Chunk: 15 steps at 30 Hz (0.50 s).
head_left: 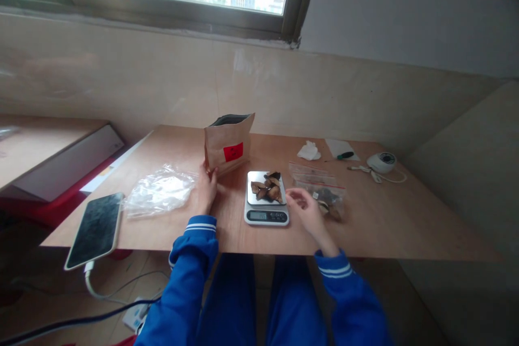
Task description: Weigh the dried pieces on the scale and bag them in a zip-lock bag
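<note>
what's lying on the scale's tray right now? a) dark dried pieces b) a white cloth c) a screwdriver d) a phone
a: dark dried pieces are piled on the metal tray of the scale, between the left hand and the right hand.

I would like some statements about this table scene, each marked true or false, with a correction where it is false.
1. Dark pieces lie on the scale. True.
2. The left hand touches the paper bag. True.
3. The paper bag lies flat and sealed. False: it stands upright with its top open.
4. The phone lies to the right of the scale. False: it lies far left, at the table edge.
5. The right hand is beside the scale, next to a clear zip bag. True.
</note>
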Motion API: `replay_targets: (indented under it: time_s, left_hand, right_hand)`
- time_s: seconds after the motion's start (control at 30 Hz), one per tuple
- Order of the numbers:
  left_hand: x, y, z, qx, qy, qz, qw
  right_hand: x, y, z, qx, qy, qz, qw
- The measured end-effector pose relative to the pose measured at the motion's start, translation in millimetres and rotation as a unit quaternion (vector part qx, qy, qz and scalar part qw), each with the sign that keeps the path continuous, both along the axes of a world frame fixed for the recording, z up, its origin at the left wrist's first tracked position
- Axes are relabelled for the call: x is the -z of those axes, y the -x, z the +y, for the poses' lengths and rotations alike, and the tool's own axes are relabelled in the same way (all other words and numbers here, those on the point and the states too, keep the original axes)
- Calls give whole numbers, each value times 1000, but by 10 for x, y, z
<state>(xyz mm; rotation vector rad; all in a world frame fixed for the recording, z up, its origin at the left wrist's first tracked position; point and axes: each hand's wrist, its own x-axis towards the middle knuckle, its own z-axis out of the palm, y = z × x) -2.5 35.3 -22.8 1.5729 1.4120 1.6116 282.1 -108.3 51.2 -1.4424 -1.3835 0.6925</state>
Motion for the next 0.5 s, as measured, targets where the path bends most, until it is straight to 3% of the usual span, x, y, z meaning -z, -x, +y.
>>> replay_targets:
  time_s: [0.13, 0.3, 0.4, 0.5]
  left_hand:
    - [-4, 0, -7, 1, -1, -7, 1000]
    - [-8, 7, -11, 6, 9, -4, 1000]
    - [-8, 4, -4, 0, 8, -2, 1000]
    - [-6, 1, 5, 5, -11, -6, 1000]
  right_hand:
    - [-293, 274, 542, -59, -52, -231, 970]
    - [-443, 579, 1000, -113, 1, -474, 873]
    - [-393, 626, 1048, -139, 30, -521, 842]
    - [-354, 571, 984, -141, 31, -500, 854]
